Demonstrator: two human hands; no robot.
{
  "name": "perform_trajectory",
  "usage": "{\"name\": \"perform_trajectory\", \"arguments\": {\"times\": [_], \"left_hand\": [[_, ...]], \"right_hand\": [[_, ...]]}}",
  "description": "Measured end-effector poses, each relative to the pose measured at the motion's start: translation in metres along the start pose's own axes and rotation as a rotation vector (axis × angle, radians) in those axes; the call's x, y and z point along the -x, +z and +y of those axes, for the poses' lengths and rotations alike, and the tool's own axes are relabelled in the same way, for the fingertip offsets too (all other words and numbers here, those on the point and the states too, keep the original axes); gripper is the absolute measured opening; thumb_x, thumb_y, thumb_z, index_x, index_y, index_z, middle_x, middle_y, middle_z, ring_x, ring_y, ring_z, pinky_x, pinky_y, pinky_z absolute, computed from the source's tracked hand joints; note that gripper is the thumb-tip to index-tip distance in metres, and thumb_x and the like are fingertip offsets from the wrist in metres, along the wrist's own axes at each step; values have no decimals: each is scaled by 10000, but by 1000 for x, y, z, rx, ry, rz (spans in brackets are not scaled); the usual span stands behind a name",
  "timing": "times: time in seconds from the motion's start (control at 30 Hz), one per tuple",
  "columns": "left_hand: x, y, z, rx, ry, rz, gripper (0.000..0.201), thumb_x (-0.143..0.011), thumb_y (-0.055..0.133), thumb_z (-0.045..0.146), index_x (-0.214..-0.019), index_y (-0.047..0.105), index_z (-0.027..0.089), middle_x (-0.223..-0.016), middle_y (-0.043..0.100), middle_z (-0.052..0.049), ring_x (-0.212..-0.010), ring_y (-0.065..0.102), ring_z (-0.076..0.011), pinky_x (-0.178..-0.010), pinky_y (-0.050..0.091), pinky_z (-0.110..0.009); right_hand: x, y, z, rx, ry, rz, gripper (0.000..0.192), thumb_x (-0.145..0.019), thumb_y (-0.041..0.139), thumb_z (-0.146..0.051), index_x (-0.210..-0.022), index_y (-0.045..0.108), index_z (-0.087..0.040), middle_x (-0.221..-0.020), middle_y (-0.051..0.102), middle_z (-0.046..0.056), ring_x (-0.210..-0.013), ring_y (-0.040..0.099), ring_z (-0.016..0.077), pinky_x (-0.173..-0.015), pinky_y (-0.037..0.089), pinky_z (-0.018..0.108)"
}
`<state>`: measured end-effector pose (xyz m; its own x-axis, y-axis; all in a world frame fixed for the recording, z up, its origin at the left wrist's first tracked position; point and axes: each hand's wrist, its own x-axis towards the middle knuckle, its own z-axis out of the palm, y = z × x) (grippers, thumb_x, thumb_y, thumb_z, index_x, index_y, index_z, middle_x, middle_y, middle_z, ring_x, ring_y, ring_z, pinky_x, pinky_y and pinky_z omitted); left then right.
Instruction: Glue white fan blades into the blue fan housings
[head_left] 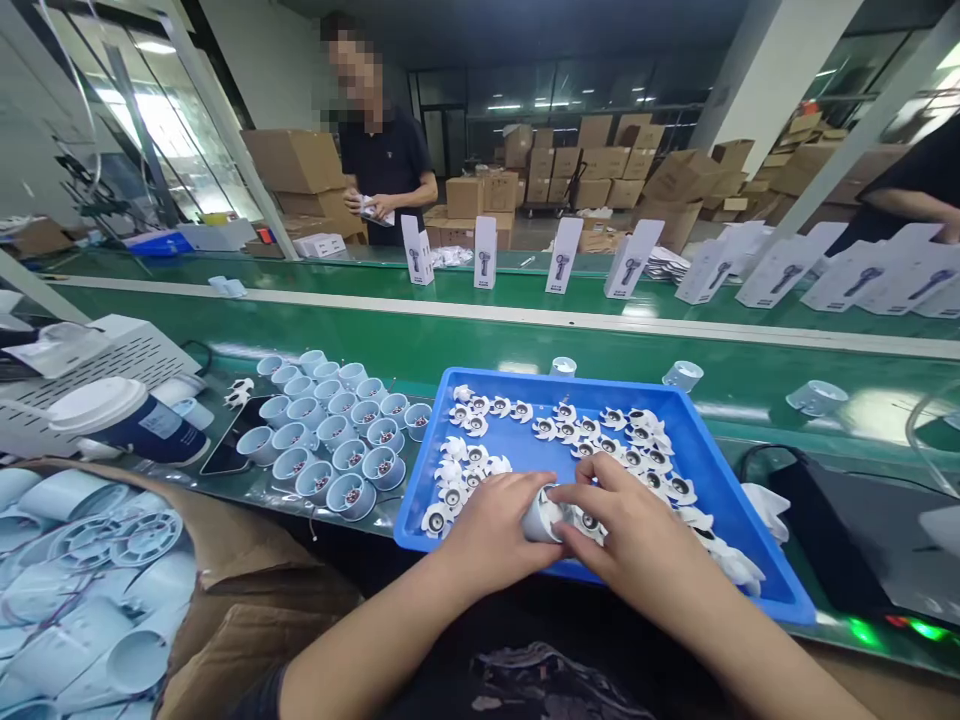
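Head view, hands: the left hand [491, 525] and right hand [637, 535] met low in the middle, over the near edge of the blue tray [720, 470]. Both pinched one small white cylinder [541, 515] between them, fingers curled tight round it; the right fingertips also touched an impeller at the cylinder's mouth.
Head view, tray contents: the shallow, glossy plastic tray held many white impellers [570, 430] with curved blades and dark hubs, scattered in loose rows from 11 to 4 o'clock of the hands.
Head view, at 9 to 10 o'clock: a cluster of open white cups [330, 430] stood on their sides in rows just beside the tray, each with a reddish part inside. A phone [236, 435] lay next to them, and a lidded paper cup [127, 420] lay tipped further left.
Head view, at 8 o'clock: a cardboard box [225, 560] held more white cylinders, jumbled.
Head view, at 12 o'clock: a green conveyor belt [450, 330] ran across, with a few cups on it; white cartons [562, 255] stood upright beyond.
Head view, far side: a person in a dark shirt [386, 165] stood handling something white, with stacked brown boxes [600, 165] behind.
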<state>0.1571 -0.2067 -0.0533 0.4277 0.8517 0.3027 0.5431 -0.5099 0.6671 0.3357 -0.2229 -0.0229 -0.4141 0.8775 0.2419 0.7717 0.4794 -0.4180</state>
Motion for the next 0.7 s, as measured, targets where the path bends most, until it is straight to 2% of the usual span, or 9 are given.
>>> {"name": "perform_trajectory", "arguments": {"times": [0.13, 0.2, 0.37, 0.53, 0.7], "left_hand": [[6, 0, -4, -116, 77, 71, 443, -748, 680, 243, -1181, 601, 198, -1152, 696, -87, -1077, 649, -273, -979, 506, -457], [9, -1, -3, -157, 133, 126, 411, -785, 662, 258, -1182, 586, 188, -1141, 698, -95, -1071, 653, -267, -967, 518, -454], [10, -3, 7, -233, 224, 241, 347, -857, 598, 259, -1188, 554, 164, -1080, 713, -107, -1031, 662, -261, -924, 541, -445], [2, -4, 17, -264, 281, 214, 293, -887, 542, 244, -1167, 555, 157, -1053, 713, -112, -976, 670, -258, -877, 554, -437], [-3, -12, 26, -301, 345, 200, 298, -892, 505, 216, -1181, 548, 156, -1062, 711, -105, -984, 662, -258, -878, 546, -434]], "right_hand": [[-3, 11, 0, -63, 34, -13, 205, -835, 644, -159, -1016, 679, -248, -974, 482, 49, -804, 584, 167, -778, 515, 351], [-4, 15, 0, -91, 33, 3, 196, -828, 660, -150, -995, 683, -250, -969, 480, 42, -770, 572, 148, -727, 510, 311], [-3, 13, 0, -183, 24, 60, 177, -809, 678, -134, -947, 687, -244, -927, 475, 27, -740, 550, 136, -669, 478, 275], [2, 14, 9, -291, 45, 107, 159, -814, 664, -140, -935, 693, -239, -915, 471, 25, -767, 553, 139, -661, 461, 264], [9, 16, 9, -466, 6, 287, 121, -856, 632, -210, -945, 704, -247, -819, 474, 13, -720, 527, 122, -641, 458, 230]]}}
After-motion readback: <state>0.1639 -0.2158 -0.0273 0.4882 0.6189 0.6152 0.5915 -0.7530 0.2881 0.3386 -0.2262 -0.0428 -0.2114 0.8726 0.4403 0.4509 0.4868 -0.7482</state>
